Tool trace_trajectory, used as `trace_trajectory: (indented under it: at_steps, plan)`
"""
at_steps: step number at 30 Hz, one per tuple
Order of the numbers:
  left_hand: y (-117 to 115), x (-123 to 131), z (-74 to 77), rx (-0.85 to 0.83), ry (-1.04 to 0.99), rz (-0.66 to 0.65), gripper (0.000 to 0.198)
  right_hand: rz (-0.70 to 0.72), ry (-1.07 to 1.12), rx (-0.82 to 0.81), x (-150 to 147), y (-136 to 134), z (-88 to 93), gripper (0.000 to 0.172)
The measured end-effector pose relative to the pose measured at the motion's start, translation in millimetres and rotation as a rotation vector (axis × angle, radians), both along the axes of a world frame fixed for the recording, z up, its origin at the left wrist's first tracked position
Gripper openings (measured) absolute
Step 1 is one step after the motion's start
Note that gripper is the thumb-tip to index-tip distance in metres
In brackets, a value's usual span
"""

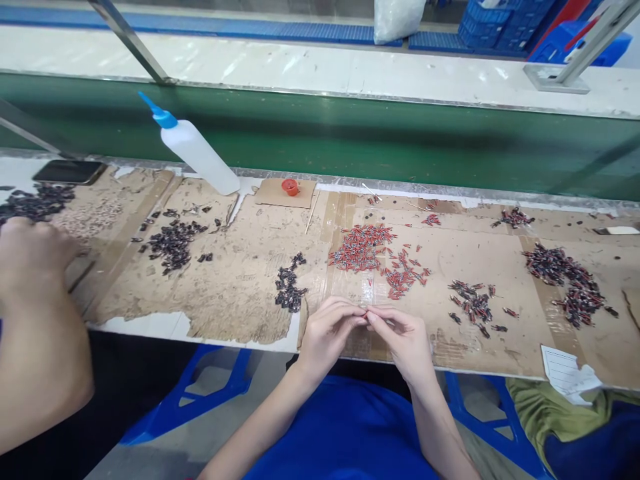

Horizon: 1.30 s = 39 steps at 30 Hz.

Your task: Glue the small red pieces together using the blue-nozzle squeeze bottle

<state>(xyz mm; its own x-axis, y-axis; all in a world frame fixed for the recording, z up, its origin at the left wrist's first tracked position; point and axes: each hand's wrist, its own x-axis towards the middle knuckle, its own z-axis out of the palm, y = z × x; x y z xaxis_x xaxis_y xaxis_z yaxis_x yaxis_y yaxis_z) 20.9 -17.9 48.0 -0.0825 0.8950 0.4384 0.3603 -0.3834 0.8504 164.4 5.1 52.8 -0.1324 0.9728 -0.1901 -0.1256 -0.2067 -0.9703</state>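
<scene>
My left hand (327, 333) and my right hand (403, 340) meet fingertip to fingertip at the near edge of the cardboard-covered bench (240, 293). Both pinch one tiny red part (367, 313) between them. Just beyond my fingers lies a heap of small red parts (363, 248), with more scattered red ones (403, 275) to its right. A small pile of dark parts (289, 288) lies left of my left hand.
A white squeeze bottle with a blue nozzle (197, 153) leans at the back, near a red cap (290, 187). Piles of dark and red parts (570, 280) lie right, dark parts (173, 243) left. Another person's arm (35, 320) rests at far left. A phone (70, 172) lies behind it.
</scene>
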Motion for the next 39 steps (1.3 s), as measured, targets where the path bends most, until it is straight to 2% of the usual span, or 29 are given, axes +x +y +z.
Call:
trace_trajectory:
  at_steps: [7,13,19,22,29,33,39]
  plan:
    - [-1.0,4.6,0.1,0.035,0.038,0.086,0.004,-0.057,0.032,0.004,-0.4,1.7,2.2,0.02]
    - [-0.2,5.6,0.7,0.088,0.082,0.116,0.006,-0.044,0.052,0.012,1.8,3.3,-0.3,0.02]
    - [3.7,4.6,0.4,0.129,0.045,0.077,0.01,0.007,-0.002,0.184,3.5,4.2,-4.5,0.008]
    - [3.8,4.3,-1.6,0.068,-0.037,0.07,0.008,0.023,-0.054,0.283,5.5,5.6,-5.7,0.007]
    - [0.8,3.7,4.1,-0.232,-0.253,0.021,0.007,0.02,-0.129,0.409,7.8,8.5,-6.2,0.018]
    - [-0.7,4.6,7.6,-0.287,-0.279,0.032,0.008,0.01,-0.122,0.432,8.1,9.3,-5.0,0.021]
    - [-1.3,7.5,6.0,-0.311,-0.272,0.062,0.006,0.019,-0.157,0.431,8.4,8.8,-2.5,0.014]
